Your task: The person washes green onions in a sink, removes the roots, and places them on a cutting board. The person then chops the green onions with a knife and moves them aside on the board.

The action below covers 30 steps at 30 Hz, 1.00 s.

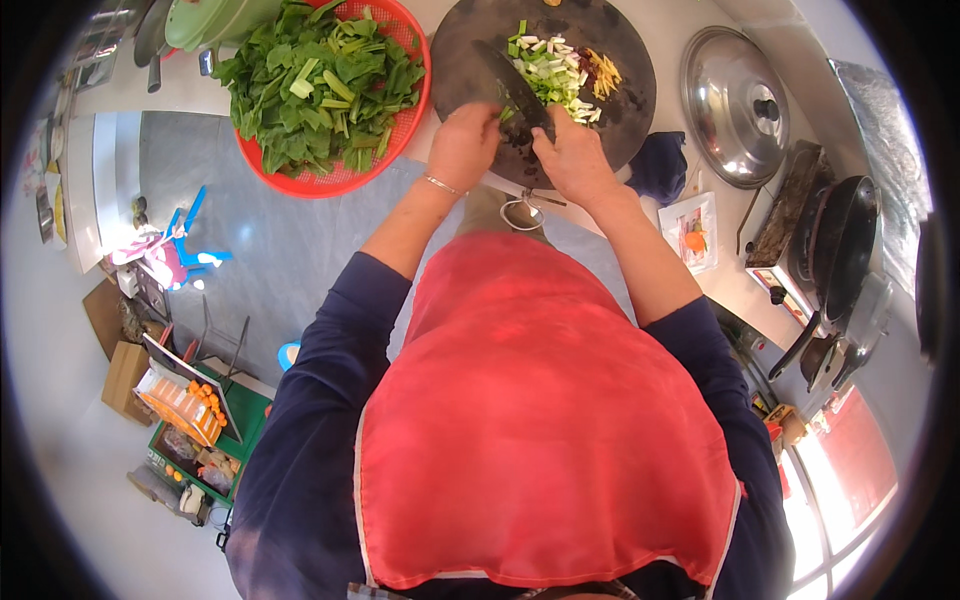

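My right hand grips the handle of a dark-bladed kitchen knife, whose blade points up and left over a round, dark cutting board. Close to the blade's left side is my left hand, blurred, with its fingers curled. A bit of green lies at its fingertips, and whether the hand holds it is unclear. Chopped green onion is heaped right of the blade. Beside it are yellow shreds, perhaps ginger, and small dark red pieces.
A red plastic basket of leafy greens stands left of the board. To the right are a dark cloth, a metal pot lid, a printed packet and a stove with a black wok. A metal ring juts out below the board.
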Each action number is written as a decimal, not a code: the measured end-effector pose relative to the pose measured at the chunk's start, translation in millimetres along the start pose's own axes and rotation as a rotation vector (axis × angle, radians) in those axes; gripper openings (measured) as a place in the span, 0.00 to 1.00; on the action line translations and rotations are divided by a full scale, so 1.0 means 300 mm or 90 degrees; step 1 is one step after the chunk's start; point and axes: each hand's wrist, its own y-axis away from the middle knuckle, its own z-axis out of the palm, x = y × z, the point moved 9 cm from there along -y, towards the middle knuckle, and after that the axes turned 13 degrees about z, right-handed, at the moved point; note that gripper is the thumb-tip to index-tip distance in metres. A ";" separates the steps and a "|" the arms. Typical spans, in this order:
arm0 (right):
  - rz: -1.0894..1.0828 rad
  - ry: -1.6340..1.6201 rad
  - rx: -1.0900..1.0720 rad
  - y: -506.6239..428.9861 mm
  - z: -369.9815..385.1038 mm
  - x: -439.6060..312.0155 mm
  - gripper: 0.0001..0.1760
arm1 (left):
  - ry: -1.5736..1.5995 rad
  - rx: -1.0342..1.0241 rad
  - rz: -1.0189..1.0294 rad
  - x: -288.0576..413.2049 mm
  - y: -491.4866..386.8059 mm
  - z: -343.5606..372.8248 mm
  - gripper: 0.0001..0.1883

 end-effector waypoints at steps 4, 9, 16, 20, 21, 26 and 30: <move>-0.061 0.026 -0.008 0.040 0.019 -0.004 0.13 | 0.035 0.031 -0.094 -0.047 0.060 -0.051 0.10; -0.042 0.082 -0.049 0.062 0.065 -0.007 0.11 | -0.071 -0.025 0.047 0.049 0.048 -0.054 0.10; -0.042 0.135 -0.068 0.045 0.131 -0.017 0.11 | -0.097 -0.030 0.127 0.063 0.026 -0.003 0.04; -0.064 0.133 -0.061 0.028 0.131 -0.033 0.11 | -0.113 -0.050 0.141 0.065 0.023 0.007 0.04; -0.061 0.134 -0.059 0.017 0.136 -0.039 0.10 | -0.114 -0.057 0.143 0.066 0.023 0.006 0.05; -0.040 0.074 -0.050 0.007 0.120 -0.036 0.14 | -0.122 -0.048 0.166 0.071 0.028 0.000 0.06; -0.029 -0.036 -0.033 0.006 0.041 0.007 0.16 | -0.047 0.013 0.091 0.050 0.045 -0.033 0.05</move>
